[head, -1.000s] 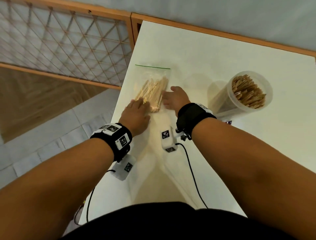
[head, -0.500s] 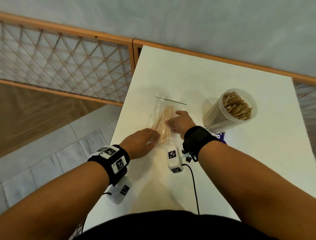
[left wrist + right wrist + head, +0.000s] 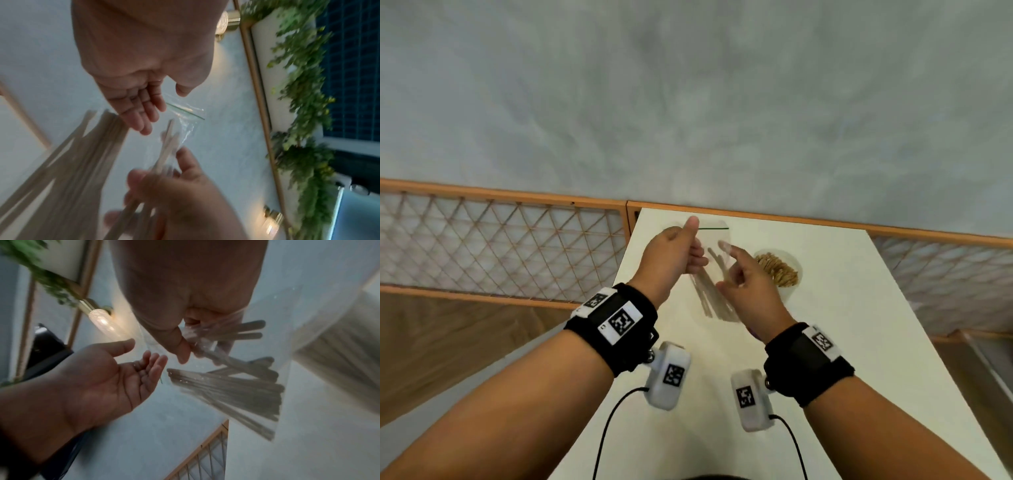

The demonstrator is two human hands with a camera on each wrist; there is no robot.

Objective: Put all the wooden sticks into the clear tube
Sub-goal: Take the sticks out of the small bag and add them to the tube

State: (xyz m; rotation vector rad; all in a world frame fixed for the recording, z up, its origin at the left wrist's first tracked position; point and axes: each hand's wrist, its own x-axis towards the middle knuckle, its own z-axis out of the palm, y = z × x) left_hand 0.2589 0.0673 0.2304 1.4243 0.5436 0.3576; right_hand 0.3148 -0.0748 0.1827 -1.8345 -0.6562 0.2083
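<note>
A clear zip bag [image 3: 717, 236] with a green seal line hangs in the air above the white table [image 3: 842, 325]. Several flat wooden sticks [image 3: 710, 298] lie loose inside it. My right hand [image 3: 729, 263] pinches the bag and a few sticks [image 3: 226, 389] between thumb and fingers. My left hand [image 3: 695, 243] is beside the bag's top edge, thumb raised. In the wrist views the left hand [image 3: 141, 363] shows an open palm with relaxed fingers and holds nothing. The clear tube [image 3: 792, 291] stands just right of my hands, packed with sticks.
A wooden lattice fence [image 3: 517, 246] runs behind the table and along its left side. A grey wall rises close behind it. The table's left edge [image 3: 619, 281] is below my left wrist. Camera cables [image 3: 616, 407] hang from both wrists.
The bag lay flat on the table under both hands; now it is lifted in the air. My left hand has let go and opened. The head view has tilted up.
</note>
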